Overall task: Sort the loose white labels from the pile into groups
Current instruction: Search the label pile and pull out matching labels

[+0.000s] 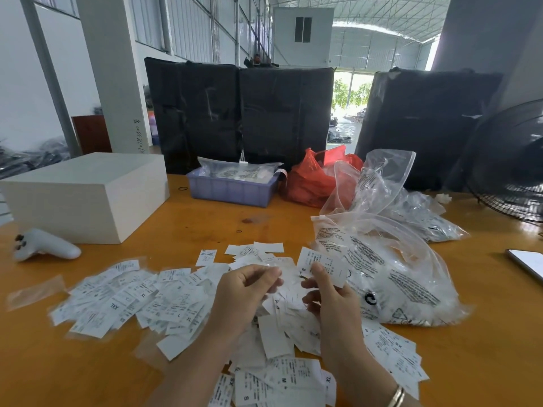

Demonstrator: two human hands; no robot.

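Observation:
Loose white labels with size letters lie spread in a wide pile across the orange table. More labels lie heaped near the front edge, and a few sit at the right. My left hand is raised over the pile's middle and pinches a pale label between thumb and fingers. My right hand pinches a label marked S that stands upright. The two hands are close together.
A large clear printed bag holding more labels lies right of my hands. Behind it are crumpled clear bags, a red bag and a blue tray. A white box and a white controller sit left; a phone and fan right.

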